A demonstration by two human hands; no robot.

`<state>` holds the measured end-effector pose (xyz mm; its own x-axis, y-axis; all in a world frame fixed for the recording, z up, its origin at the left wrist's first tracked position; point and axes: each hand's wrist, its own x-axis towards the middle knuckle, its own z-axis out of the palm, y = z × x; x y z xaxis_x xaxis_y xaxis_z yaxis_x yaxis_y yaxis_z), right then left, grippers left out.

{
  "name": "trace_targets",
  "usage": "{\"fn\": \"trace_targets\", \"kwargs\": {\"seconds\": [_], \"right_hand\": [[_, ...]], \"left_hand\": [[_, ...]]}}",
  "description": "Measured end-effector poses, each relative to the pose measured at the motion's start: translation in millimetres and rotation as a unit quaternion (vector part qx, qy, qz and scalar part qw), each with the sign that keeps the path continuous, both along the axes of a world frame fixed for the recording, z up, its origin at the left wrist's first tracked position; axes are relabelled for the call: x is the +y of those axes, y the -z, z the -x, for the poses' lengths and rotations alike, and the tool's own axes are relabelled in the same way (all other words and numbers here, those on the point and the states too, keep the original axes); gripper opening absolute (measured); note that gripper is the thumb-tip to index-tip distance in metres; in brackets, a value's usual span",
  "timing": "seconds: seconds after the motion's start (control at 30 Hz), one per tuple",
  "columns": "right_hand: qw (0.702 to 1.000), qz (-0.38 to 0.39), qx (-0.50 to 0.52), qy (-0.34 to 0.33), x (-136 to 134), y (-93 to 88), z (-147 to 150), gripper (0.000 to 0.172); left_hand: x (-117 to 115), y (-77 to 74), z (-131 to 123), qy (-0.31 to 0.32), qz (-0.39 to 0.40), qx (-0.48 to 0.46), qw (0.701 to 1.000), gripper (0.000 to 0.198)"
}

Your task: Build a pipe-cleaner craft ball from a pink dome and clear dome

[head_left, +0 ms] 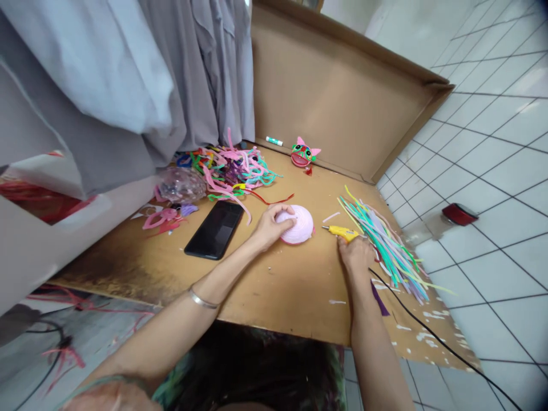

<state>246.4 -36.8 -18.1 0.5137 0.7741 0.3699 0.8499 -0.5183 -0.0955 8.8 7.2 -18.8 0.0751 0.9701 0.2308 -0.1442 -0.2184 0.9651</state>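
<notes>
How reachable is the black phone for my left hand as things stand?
Probably yes: the black phone lies close to the left hand with nothing over it, though that hand would likely have to let go of the round lilac piece first.

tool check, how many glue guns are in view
1: the yellow glue gun, in the right hand, left of the straight pipe cleaners. Others could be hidden under the tangled heap.

There are one lilac disc [302, 224], one glue gun [343, 232], one phone [215, 229].
</notes>
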Motion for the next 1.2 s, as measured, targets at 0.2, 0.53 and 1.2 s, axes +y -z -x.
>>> {"fn": "trace_targets", "kwargs": {"seconds": [0.2, 0.53, 1.2], "right_hand": [[0.905, -0.235, 0.081, -0.346, -5, -16.6, 44, 0.031], [0.808, -0.23, 0.246, -0.484, 5, -14.6, 78, 0.027], [0.826, -0.194, 0.21, -0.485, 6, -23.6, 84, 0.021]], "left_hand": [[4, 0.4, 1, 0.004, -0.01, 0.021, 1.0, 0.023], [7, 4.2, 0, 0.009, -0.066, 0.056, 0.996, 0.023], [4, 0.0, 2, 0.006, -0.095, 0.074, 0.993, 0.015]]}}
